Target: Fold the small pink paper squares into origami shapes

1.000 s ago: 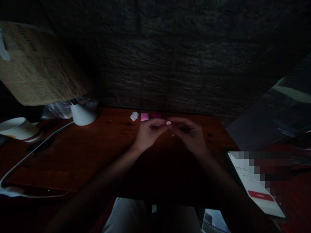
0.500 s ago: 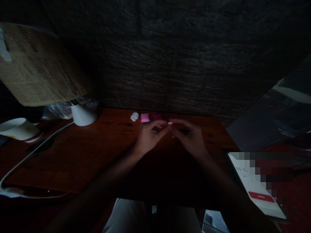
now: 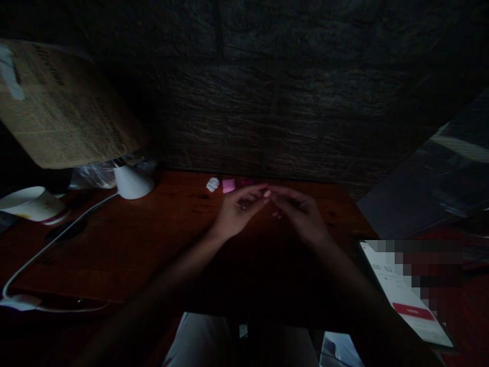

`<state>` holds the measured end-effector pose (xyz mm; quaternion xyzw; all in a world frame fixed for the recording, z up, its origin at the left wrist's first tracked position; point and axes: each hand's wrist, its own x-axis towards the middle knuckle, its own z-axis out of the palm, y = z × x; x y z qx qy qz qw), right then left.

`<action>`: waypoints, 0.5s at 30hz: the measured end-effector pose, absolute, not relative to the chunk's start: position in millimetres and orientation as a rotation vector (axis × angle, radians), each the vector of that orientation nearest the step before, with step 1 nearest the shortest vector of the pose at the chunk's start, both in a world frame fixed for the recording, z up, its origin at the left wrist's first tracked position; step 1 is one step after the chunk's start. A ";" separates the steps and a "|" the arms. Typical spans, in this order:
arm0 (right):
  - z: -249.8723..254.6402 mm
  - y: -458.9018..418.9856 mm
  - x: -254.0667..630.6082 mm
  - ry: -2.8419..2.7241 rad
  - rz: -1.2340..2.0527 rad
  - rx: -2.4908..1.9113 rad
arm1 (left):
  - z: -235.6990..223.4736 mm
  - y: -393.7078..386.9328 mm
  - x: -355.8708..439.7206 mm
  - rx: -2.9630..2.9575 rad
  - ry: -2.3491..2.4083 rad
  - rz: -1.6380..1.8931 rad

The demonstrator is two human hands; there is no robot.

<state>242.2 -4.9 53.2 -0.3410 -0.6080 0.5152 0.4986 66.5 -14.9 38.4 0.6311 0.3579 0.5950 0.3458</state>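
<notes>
Pinching, apparently the present step: left hand (image 3: 234,213) and right hand (image 3: 301,213), grip closed narrowly on one small pale piece (image 3: 267,193), next move likely needing light, steady pressure

Small piece (image 3: 267,193), one: pale, whitish-pink, rounded in visible outline (surface texture and full shape too small and dim to tell). State: a single lump, partly covered by fingers. Pose: pinched where the fingertips of the left hand (image 3: 235,213) and the right hand (image 3: 303,214) meet, one side exposed. Location: between both hands, over the brown wooden table (image 3: 179,224), toward its far side.
</notes>
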 end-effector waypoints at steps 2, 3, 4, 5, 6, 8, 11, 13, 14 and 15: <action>53.3 -4.1 242.6 -1.456 1.274 -0.815 | 39.4 -16.0 66.9 1.646 0.941 1.541; 53.2 -3.6 242.6 -1.447 1.284 -0.813 | 40.2 -16.8 67.1 1.653 0.946 1.539; 53.1 -3.0 242.6 -1.436 1.292 -0.813 | 41.1 -17.6 67.2 1.662 0.947 1.537; 52.9 -2.4 242.5 -1.424 1.299 -0.815 | 42.0 -18.4 67.3 1.671 0.944 1.534; 52.8 -1.9 242.3 -1.412 1.307 -0.815 | 42.9 -19.2 67.2 1.680 0.938 1.534; 52.5 -1.1 242.1 -1.393 1.314 -0.816 | 44.2 -20.3 66.9 1.699 0.935 1.522; 52.2 -0.8 241.8 -1.386 1.303 -0.829 | 44.0 -20.4 65.8 1.719 0.960 1.478; 52.2 -1.1 241.9 -1.381 1.296 -0.843 | 42.5 -19.4 65.3 1.729 0.964 1.474; 52.3 -1.3 241.9 -1.377 1.297 -0.849 | 41.5 -18.8 65.2 1.736 0.960 1.484; 52.5 -1.7 241.9 -1.375 1.301 -0.854 | 40.4 -18.3 65.4 1.744 0.954 1.499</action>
